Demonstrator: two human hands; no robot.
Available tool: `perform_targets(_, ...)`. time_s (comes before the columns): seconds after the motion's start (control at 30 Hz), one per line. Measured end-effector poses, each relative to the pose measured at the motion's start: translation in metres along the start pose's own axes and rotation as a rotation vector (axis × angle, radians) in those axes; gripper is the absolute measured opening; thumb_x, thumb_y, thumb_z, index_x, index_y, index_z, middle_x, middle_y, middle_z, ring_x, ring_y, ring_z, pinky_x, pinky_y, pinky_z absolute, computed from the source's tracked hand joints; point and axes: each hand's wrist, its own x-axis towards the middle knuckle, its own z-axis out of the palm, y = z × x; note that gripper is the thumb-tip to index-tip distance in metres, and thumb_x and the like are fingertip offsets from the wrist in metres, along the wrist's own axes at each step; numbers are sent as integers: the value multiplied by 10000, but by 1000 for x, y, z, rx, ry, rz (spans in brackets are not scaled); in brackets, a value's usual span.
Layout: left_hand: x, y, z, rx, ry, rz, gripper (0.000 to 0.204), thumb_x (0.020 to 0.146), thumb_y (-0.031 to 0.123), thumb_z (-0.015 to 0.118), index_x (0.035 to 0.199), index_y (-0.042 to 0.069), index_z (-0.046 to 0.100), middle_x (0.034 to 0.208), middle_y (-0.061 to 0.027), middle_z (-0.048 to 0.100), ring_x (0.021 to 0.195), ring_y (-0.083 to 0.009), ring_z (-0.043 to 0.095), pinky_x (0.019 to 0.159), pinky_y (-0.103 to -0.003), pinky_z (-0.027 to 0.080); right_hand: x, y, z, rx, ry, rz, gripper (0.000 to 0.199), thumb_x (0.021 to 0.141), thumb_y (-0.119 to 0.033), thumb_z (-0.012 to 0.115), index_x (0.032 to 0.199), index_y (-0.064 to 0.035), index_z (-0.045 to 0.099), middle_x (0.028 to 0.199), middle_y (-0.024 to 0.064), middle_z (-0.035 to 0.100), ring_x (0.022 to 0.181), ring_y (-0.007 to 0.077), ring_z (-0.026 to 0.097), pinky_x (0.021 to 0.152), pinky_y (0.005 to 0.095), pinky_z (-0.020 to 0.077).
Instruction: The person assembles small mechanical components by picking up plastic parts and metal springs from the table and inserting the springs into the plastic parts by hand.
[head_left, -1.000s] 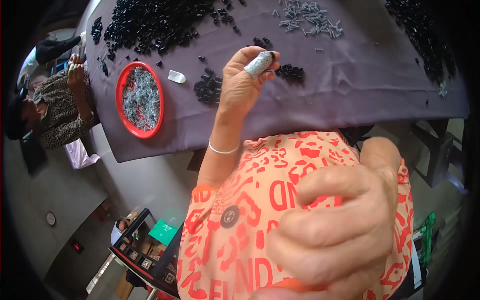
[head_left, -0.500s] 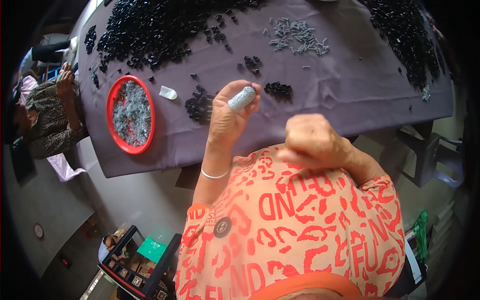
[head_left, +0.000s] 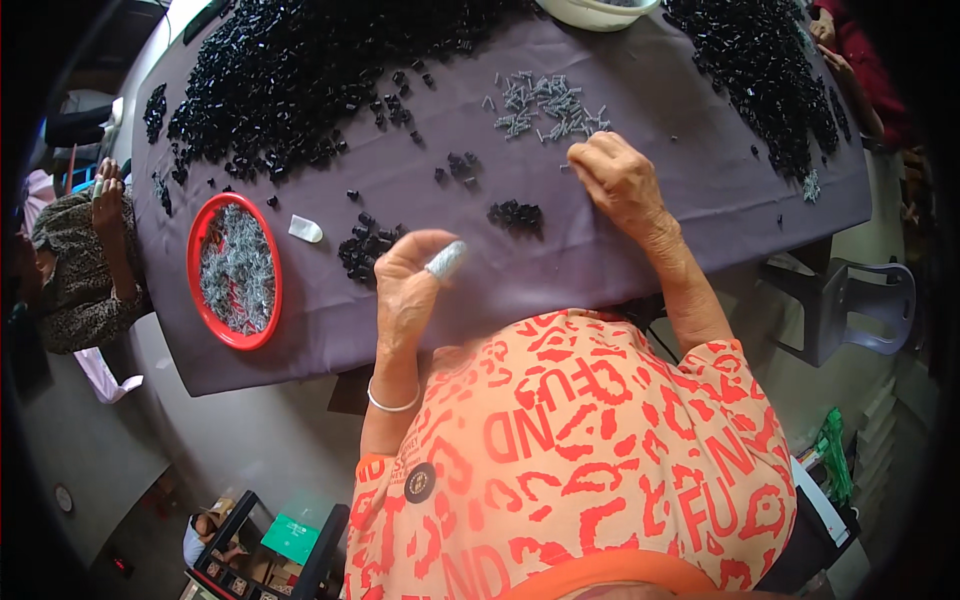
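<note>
Nearest the near edge of the purple-covered table point(head_left: 620, 260), the left hand point(head_left: 408, 290) hovers raised above the cloth, fingers curled loosely with nothing visibly held between them; a grey taped cover wraps one fingertip point(head_left: 446, 260). Just beyond it lie a small heap of black parts point(head_left: 366, 247) and another small black cluster point(head_left: 515, 214). Toward the left edge sits a red round tray point(head_left: 203, 300) filled with grey pieces, with a small white piece point(head_left: 306, 229) beside it. Farther in, the right hand point(head_left: 615, 178) rests knuckles-up on the cloth, fingers bent down at the edge of a scatter of grey screws point(head_left: 540, 100); whether it pinches one I cannot tell. At the far left corner spreads a large pile of black parts point(head_left: 300, 70).
</note>
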Motion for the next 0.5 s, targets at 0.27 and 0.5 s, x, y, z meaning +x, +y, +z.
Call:
perform_targets(0.27,-5,-10,-2,-231,-55,-171,110,836,40,661,943,17,652,823,-39,655,748,-103,627,576,-192,477,5,-5,6,-266,-304,6,130,764,-72,639,863,-58,556,831,66,540,829,245,574,696,354,484)
perform_targets(0.5,-5,-30,18,-660,-153,-235,148,899,68,585,1042,32,597,965,-83,645,882,-179,662,598,-209,539,-3,-52,-13,490,-187,192,106,796,56,584,878,-10,571,802,61,555,663,141,536,598,260,432)
